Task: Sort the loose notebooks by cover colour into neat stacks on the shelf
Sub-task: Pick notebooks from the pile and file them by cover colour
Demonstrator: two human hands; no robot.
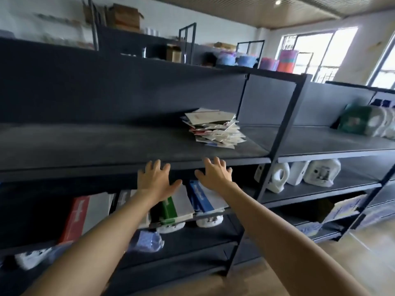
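Both forearms reach forward from the bottom of the view toward the shelving unit. Left hand (157, 180) and right hand (214, 175) sit side by side at the front edge of the shelf (106, 146), fingers (157, 165) straight and spread, holding nothing; contact with the edge cannot be confirmed. Beyond the hands, toward the right end of the shelf and near the upright post, lies the notebook pile (214, 128): one loose, skewed heap with corners fanning out at differing angles. Covers appear mostly pale, with red and blue edges showing between them. Judged status: sorting not yet begun; no colour-separated stacks are visible, so every notebook is left to be separated and squared.
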